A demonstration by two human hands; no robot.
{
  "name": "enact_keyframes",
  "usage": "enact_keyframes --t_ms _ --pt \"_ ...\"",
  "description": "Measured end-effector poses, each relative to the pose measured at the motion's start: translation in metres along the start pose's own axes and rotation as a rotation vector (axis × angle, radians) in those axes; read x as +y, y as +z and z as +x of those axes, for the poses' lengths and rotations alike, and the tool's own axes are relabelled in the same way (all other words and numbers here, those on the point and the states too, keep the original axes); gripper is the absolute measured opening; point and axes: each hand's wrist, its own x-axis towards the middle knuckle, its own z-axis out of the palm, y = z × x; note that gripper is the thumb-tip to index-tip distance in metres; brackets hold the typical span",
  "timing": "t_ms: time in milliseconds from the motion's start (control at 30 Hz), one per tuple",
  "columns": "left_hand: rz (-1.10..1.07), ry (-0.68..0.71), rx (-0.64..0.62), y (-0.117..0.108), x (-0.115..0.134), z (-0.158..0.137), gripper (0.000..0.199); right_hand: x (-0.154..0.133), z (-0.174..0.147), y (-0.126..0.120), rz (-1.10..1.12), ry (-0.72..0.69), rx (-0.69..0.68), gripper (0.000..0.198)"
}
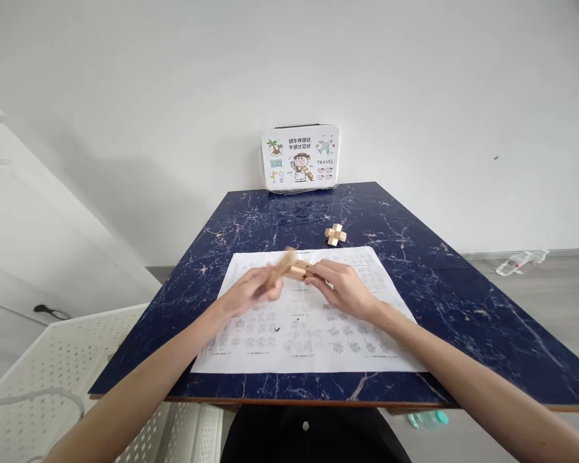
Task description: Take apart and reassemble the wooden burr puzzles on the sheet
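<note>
My left hand (253, 287) is closed on a light wooden puzzle piece (284, 264), which is smeared by motion and tilts up to the right. Between thumb and fingers, my right hand (341, 287) grips another wooden puzzle piece (297, 271); its ends are partly covered by the fingers. The two pieces are close together, and I cannot tell whether they touch. Both hands are above a printed instruction sheet (299, 357) with rows of small diagrams. Beyond the sheet's far edge sits an assembled wooden burr puzzle (335, 235), cross-shaped.
A white case with cartoon prints (301, 168) stands at the back of the dark blue marbled table (212, 225), near the wall. White perforated furniture (77, 347) is at the left. A clear plastic bottle (521, 262) lies on the floor at the right.
</note>
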Motion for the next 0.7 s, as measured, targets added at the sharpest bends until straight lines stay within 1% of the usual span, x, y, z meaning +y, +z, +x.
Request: enact_keyframes --t_ms 67,100,133,200,233,300,367,500,567,633,700 --pt "-0.012 0.123 0.148 -0.012 0.004 0.0 0.055 0.003 -0.001 -0.004 0.02 0.058 0.029 0.036" --pt "0.002 0.142 0.248 -0.017 0.005 -0.001 0.055 0.003 -0.001 -0.006 0.045 0.104 0.044 0.037" --pt "0.035 0.133 0.341 -0.021 0.006 -0.001 0.054 0.003 -0.001 -0.008 0.058 0.17 0.093 0.038" --pt "0.205 0.067 0.423 -0.025 0.006 -0.001 0.053 0.002 0.001 -0.011 0.054 0.276 0.176 0.037" --pt "0.32 0.036 0.441 -0.025 0.004 -0.001 0.053 0.003 0.003 -0.011 0.031 0.307 0.202 0.037" --pt "0.547 -0.003 0.421 -0.02 0.0 0.0 0.053 0.006 0.004 -0.009 -0.042 0.325 0.193 0.036" --pt "0.728 0.001 0.357 -0.013 -0.005 0.001 0.052 0.014 0.003 -0.004 -0.122 0.32 0.144 0.036" --pt "0.945 0.08 0.153 -0.002 -0.013 0.002 0.045 0.033 -0.001 0.006 -0.213 0.391 0.099 0.034" --pt "1.019 0.105 0.086 -0.001 -0.016 0.002 0.043 0.039 -0.002 0.009 -0.222 0.402 0.093 0.029" --pt "1.099 0.108 0.092 -0.002 -0.02 0.002 0.041 0.042 -0.003 0.011 -0.233 0.403 0.093 0.028" --pt "1.167 0.098 0.158 -0.005 -0.024 0.002 0.037 0.042 -0.003 0.012 -0.24 0.396 0.09 0.031"
